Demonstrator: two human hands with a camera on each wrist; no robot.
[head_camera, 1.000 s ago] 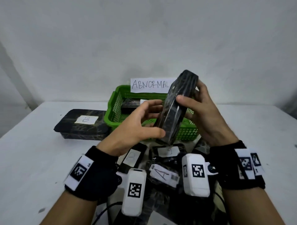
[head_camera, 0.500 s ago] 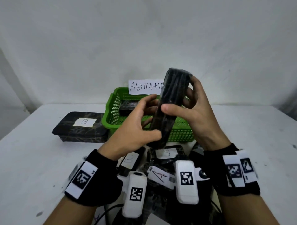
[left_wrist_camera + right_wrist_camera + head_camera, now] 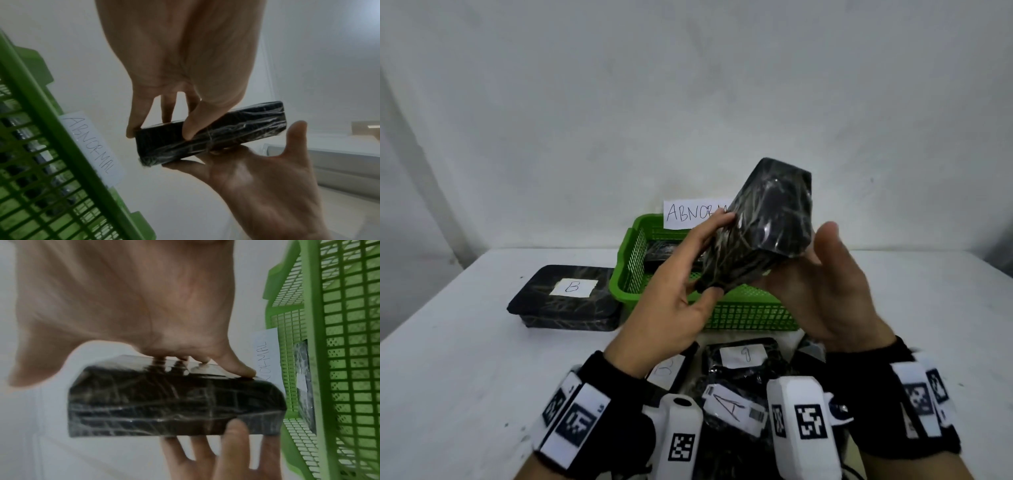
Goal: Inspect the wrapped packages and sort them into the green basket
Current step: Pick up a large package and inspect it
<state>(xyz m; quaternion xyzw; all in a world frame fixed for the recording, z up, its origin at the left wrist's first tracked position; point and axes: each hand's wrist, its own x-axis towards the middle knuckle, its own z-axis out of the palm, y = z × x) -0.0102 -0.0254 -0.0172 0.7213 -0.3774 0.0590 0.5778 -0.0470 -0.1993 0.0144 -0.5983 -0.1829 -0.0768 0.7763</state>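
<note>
A black package (image 3: 763,233) wrapped in clear film is held in the air above the green basket (image 3: 750,311), tilted, one end facing me. My left hand (image 3: 702,257) pinches its lower end, fingers on the far edge and thumb on the near one; the left wrist view shows this grip on the package (image 3: 216,134). My right hand (image 3: 822,274) lies open under the package, thumb free and pointing up. In the right wrist view its fingertips (image 3: 236,368) touch the package (image 3: 164,402). Another wrapped package (image 3: 661,255) lies inside the basket.
A paper sign reading ABNORMAL (image 3: 688,214) stands on the basket's back rim. A wrapped package labelled B (image 3: 565,301) lies on the white table (image 3: 465,359) left of the basket. Several labelled packages (image 3: 743,359) are piled by my wrists at the front.
The package has turned from standing on edge to tilted with its end toward me. My right thumb has come off it and that hand has opened underneath.
</note>
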